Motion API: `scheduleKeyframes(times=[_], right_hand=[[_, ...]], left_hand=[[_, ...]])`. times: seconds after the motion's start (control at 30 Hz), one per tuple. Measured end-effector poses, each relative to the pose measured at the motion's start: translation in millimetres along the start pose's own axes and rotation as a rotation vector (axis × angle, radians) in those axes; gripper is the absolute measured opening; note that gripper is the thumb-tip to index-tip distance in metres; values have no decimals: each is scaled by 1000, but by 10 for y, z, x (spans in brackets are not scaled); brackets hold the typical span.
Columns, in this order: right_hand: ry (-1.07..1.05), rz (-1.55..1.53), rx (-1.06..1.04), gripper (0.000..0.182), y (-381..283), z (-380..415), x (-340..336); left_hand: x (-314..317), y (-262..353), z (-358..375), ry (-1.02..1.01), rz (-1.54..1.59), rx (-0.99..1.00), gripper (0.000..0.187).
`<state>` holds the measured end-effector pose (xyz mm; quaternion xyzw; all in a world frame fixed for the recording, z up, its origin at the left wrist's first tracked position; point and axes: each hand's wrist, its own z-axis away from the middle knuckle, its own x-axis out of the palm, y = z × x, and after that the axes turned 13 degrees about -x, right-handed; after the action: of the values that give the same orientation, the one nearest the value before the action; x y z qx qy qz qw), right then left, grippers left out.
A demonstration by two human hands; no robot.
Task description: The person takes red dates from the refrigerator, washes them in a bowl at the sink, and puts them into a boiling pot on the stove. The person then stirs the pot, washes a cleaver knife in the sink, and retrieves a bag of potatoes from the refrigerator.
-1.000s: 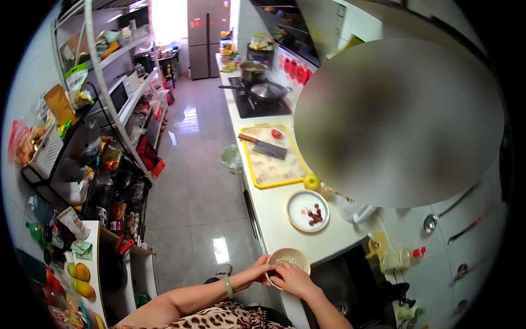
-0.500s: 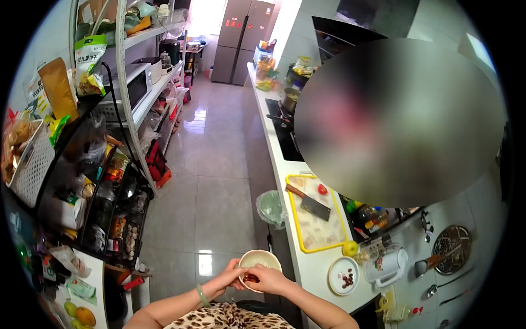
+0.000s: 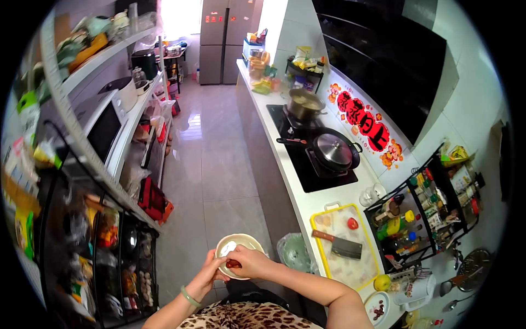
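My left hand (image 3: 206, 274), a pale green bangle on its wrist, grips a cream bowl (image 3: 253, 239) from its left side, in front of my body. Reaching into the bowl from the right, my right hand (image 3: 252, 263) has its fingers curled around dark reddish-brown pieces (image 3: 234, 264) that look like red dates. Its fingertips are partly hidden. The bowl's pale inside shows behind the knuckles, shiny as if wet. On the counter to the right, a white plate (image 3: 368, 308) holds several similar dark red pieces (image 3: 378, 311).
A yellow-rimmed cutting board (image 3: 359, 277) carries a cleaver (image 3: 346, 248) and a piece of tomato (image 3: 352, 223). Beyond it, a lidded pan (image 3: 332, 151) and a pot (image 3: 304, 104) stand on the cooktop. A green-lined bin (image 3: 296, 252) hangs by the counter. Shelves (image 3: 118, 148) line the left.
My view has swung right and upward, bringing the stove into sight. Both hands stay at the bowl, which appears further left and slightly higher. The right fingers remain inside it.
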<state>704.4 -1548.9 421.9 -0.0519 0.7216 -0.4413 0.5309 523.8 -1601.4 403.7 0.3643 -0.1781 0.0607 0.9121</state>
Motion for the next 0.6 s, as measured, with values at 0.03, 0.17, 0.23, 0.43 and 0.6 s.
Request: scheduleKeyframes(times=[0.03, 0.17, 0.23, 0.43, 0.6], right_hand=[[34, -5, -12, 25, 108, -193, -111], [117, -57, -29, 26, 547, -904, -634], [172, -109, -24, 27, 763, -1246, -894], [314, -194, 45, 31, 1623, -2076, -1614], [435, -337, 186, 30, 2176, -2551, -2274]], left_hand=[[-32, 235, -91, 1, 0, 29, 46], [-187, 1032, -601, 19, -30, 62, 44], [-244, 1399, -869, 27, -15, 79, 43], [-288, 2280, -1766, -6, -2, 55, 42], [-334, 3025, -2668, -150, -21, 51, 43]])
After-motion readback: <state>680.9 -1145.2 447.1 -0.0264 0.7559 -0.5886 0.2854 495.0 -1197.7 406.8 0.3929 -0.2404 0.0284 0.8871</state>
